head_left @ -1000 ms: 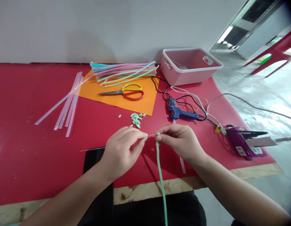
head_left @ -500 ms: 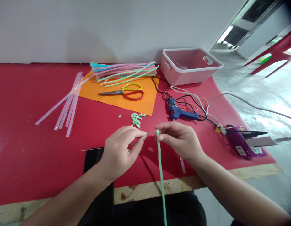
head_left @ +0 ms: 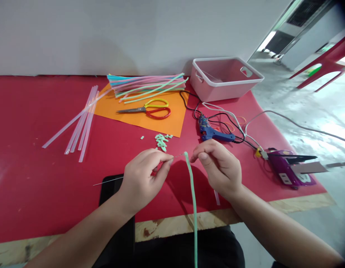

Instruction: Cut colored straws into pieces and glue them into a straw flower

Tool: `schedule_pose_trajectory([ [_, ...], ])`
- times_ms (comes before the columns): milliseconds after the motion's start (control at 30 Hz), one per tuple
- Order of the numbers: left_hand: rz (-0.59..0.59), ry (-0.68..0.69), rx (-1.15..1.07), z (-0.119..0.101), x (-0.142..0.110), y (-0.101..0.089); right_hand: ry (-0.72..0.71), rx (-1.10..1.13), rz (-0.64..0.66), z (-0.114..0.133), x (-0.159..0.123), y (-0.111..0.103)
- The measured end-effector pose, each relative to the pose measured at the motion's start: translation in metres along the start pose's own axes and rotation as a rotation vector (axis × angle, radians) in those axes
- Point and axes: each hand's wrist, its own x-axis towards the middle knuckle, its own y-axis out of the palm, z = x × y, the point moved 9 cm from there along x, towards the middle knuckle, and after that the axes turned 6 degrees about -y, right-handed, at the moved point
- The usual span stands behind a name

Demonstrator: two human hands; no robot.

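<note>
pinching what seems a wire (head_left: 178,155), left hand (head_left: 144,176) suspends a green stem (head_left: 194,197).

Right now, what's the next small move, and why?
Probably pinch the fuzzy green stem by its top with the right hand, which sits beside it, apparently not gripping, while the left hand pinches the thin metal wire leading to that top.

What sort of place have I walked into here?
Probably a craft corner in a home or small workshop, though I can't tell which. A glue gun lies on the red table, with scissors and a bundle of coloured stems nearby.
</note>
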Motion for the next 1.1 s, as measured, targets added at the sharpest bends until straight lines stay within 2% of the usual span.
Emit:
schedule_pose_trajectory([
  [133,-0.013,0.016,-0.019,-0.001,-0.001,-0.001,0.163,0.074,-0.016,-0.011,0.000,0.001],
  [267,-0.024,0.012,-0.040,0.001,-0.002,-0.002,0.296,0.299,-0.045,-0.025,-0.001,0.007],
  [467,-0.043,0.024,-0.043,0.002,-0.003,-0.004,0.562,0.732,0.147,-0.038,-0.015,0.043],
  [667,-0.035,0.081,0.029,-0.001,-0.004,-0.004,0.719,0.823,0.098,-0.043,-0.023,0.047],
  [767,-0.024,0.086,0.034,-0.002,-0.004,-0.003,0.748,0.811,0.085,-0.042,-0.023,0.047],
  [933,-0.018,0.069,0.045,-0.002,-0.003,0.000,0.700,0.774,0.095,-0.042,-0.022,0.045],
  [1000,-0.031,0.068,0.040,-0.002,-0.002,-0.001,0.664,0.698,0.073,-0.043,-0.022,0.040],
  [1100,-0.067,0.087,0.030,-0.007,0.002,-0.006,0.540,0.465,0.041,-0.037,-0.017,0.027],
])
